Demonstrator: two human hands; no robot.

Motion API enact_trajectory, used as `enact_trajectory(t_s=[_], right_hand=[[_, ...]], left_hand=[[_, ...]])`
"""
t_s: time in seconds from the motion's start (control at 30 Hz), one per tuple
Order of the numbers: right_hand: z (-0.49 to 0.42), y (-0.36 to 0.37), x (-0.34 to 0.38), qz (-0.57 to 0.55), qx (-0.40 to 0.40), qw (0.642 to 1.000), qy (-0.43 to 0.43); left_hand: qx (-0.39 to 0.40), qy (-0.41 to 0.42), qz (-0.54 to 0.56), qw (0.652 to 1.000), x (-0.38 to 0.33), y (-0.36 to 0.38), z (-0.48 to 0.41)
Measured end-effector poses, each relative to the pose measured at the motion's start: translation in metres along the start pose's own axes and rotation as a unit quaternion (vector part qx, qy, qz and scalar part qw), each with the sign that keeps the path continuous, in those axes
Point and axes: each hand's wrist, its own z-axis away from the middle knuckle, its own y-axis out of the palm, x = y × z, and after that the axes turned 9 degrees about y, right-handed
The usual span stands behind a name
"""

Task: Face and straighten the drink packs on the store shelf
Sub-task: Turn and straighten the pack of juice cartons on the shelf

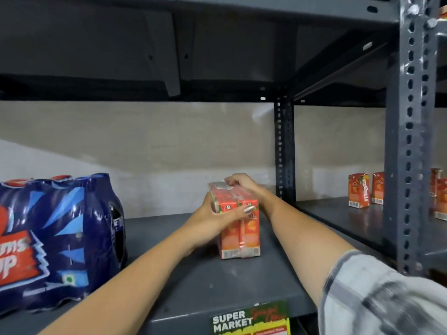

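The left hand (212, 218) wraps around the left side and front of a shrink-wrapped orange juice pack (238, 222), its thumb lying across the front face near the top, the fingers curled behind out of sight. The right hand (242, 182) closes over the pack's top rear corner, fingertips pressed on the foil-like top. Both hands grip the same pack.

The pack stands upright on its short base, long axis vertical, with one printed face and barcode turned toward the camera and slightly to the right. It sits near the middle of the grey metal shelf (193, 281), well apart from a large blue-wrapped soda multipack (55, 240) at the left, which is cut off by the frame edge.

A perforated grey upright (408, 141) divides this bay from the next, where single orange cartons (358, 190) stand upright on a shelf of the same level; further ones are partly hidden behind the post. A plain pale wall backs the shelving, and another shelf runs overhead. At the shelf's front lip hangs a green "SUPER MARKET" label (250, 319), its lower text cropped. A blurred plaid sleeve (377, 296) covers the right upper arm.
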Motion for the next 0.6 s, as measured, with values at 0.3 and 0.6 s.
enact_trajectory(t_s=[0.3, 0.6], right_hand=[[0.009, -0.002, -0.003, 0.078, -0.177, 0.981, -0.024], [0.024, -0.016, -0.021, 0.081, -0.324, 0.941, -0.05]], left_hand=[[-0.045, -0.072, -0.017, 0.996, 0.014, -0.015, 0.018], [-0.291, -0.135, 0.114, 0.94, 0.025, -0.02, 0.009]])
